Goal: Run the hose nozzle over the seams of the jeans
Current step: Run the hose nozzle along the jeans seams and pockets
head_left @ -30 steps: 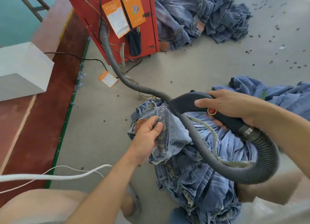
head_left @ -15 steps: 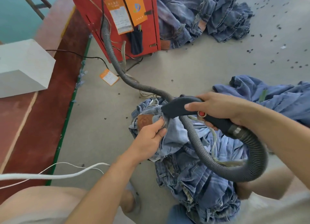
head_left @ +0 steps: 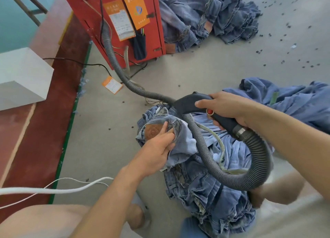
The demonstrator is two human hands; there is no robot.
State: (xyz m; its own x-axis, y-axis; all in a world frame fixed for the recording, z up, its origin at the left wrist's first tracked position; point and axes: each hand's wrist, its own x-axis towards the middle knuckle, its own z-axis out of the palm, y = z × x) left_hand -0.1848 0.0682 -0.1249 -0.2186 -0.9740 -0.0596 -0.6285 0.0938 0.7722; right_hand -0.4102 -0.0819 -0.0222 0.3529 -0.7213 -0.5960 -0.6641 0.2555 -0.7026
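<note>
The left hand (head_left: 157, 148) is reaching forward from the lower middle on a bare forearm, its fingers curling into the bunched pale blue denim jeans (head_left: 184, 141) while the thumb is lying flat along the top (over a brown patch). The right hand (head_left: 226, 107) is coming in from the right, arm bent, its grip wrapping the black plastic hose nozzle handle (head_left: 192, 102). Both bare knees are showing below.
</note>
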